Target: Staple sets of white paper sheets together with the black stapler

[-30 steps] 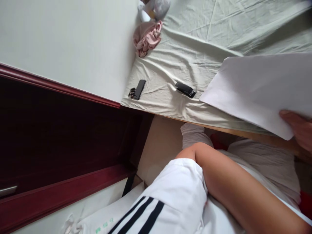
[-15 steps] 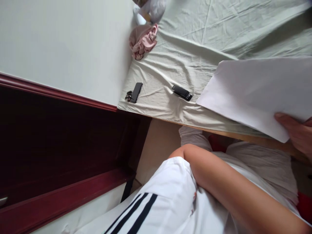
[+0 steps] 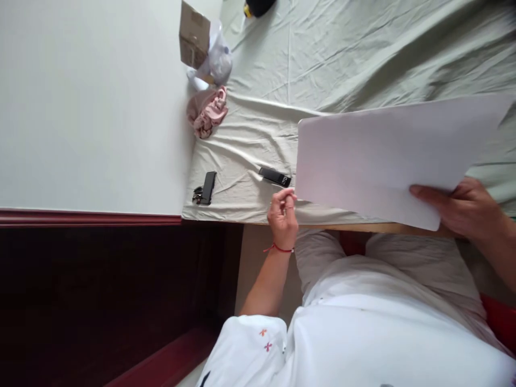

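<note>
- Right hand (image 3: 463, 209) has a large white sheet of paper (image 3: 387, 156) pinched at its near corner, thumb on top and fingers under, holding it tilted just above the pale green bedsheet (image 3: 322, 59) by the bed's near edge.
- Left hand (image 3: 283, 210) is at the sheet's near-left corner, fingers curled in on it. Looks like a light pinch on the paper's edge, but it's hard to tell whether it's really gripping or just touching. There's a red string bracelet (image 3: 278, 248) on that wrist.
- So the step in hand looks like squaring up or laying out the paper with both hands. The next move probably calls for a proper grip at the left corner, so the sheet doesn't flop or crease.
- A small black rectangular gadget (image 3: 274, 176) lies on the bedsheet just beside the left hand, right at the paper's left edge. It could get in the way if the sheet goes down flat there.
- A second black device with a keyring (image 3: 205, 188) sits at the bed's near-left corner.
- Further back along the left edge: a crumpled pink cloth (image 3: 206, 110), then a brown cardboard box (image 3: 194, 34) with a clear plastic bag (image 3: 219, 58).
</note>
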Action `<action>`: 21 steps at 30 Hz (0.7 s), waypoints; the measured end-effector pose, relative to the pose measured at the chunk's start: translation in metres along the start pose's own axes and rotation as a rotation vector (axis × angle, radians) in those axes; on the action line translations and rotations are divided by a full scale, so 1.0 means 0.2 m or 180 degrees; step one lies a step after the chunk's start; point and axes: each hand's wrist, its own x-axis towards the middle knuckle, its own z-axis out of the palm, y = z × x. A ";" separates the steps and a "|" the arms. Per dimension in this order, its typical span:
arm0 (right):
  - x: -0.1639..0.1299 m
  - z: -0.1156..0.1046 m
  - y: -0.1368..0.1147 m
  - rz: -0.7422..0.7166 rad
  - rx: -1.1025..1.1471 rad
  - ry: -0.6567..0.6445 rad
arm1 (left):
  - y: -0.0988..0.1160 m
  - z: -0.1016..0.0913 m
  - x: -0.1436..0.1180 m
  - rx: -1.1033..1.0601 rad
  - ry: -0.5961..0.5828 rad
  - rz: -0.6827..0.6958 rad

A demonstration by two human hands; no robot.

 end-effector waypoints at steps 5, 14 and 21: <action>0.01 -0.01 -0.01 0.0344 0.0604 -0.0142 | -0.21 0.00 0.06 -0.0463 0.0030 -0.0636; 0.00 0.02 -0.05 0.0265 0.0735 -0.0321 | -0.28 0.16 0.06 -0.0691 -0.0209 -0.0920; 0.00 0.06 -0.07 -0.0351 0.0189 -0.0040 | -0.26 0.16 0.04 -0.1037 0.0096 -0.1018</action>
